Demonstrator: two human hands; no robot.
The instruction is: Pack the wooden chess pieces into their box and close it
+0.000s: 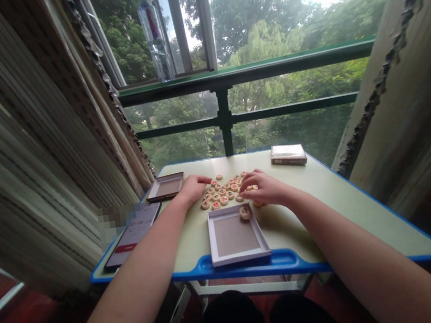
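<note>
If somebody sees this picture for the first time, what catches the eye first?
The cluster of round wooden game pieces at the middle of the table, with the left hand and right hand on its two sides. Next, the shallow open box at the near edge, one piece lying in its far right corner.

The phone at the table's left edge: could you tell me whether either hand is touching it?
No, the left hand and the right hand both rest on the round pieces, apart from the phone.
</note>
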